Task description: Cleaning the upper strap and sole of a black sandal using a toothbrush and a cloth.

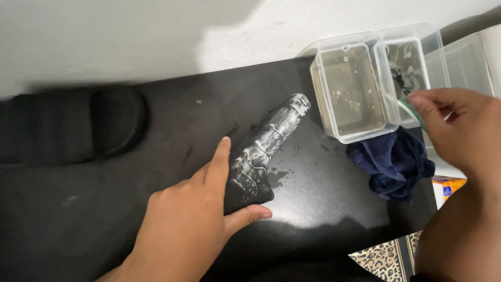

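A black strap-like piece [263, 151], covered with white soap suds, lies diagonally on the black tabletop [78, 209]. My left hand [190, 224] presses on its lower end, index finger along one side and thumb under the bottom edge. My right hand [459, 120] is at the right, over the second of two clear plastic tubs, pinching a thin green-and-white tool [409, 112] whose shape is blurred. The nearer tub [355, 91] holds cloudy water with bubbles.
The second clear tub [415, 57] stands beside the first at the back right. A crumpled dark blue cloth [394, 162] lies in front of the tubs. A dark padded object [73, 125] sits at the left. A small orange box [448, 187] and leopard-print floor covering [389, 253] show off the table's right edge.
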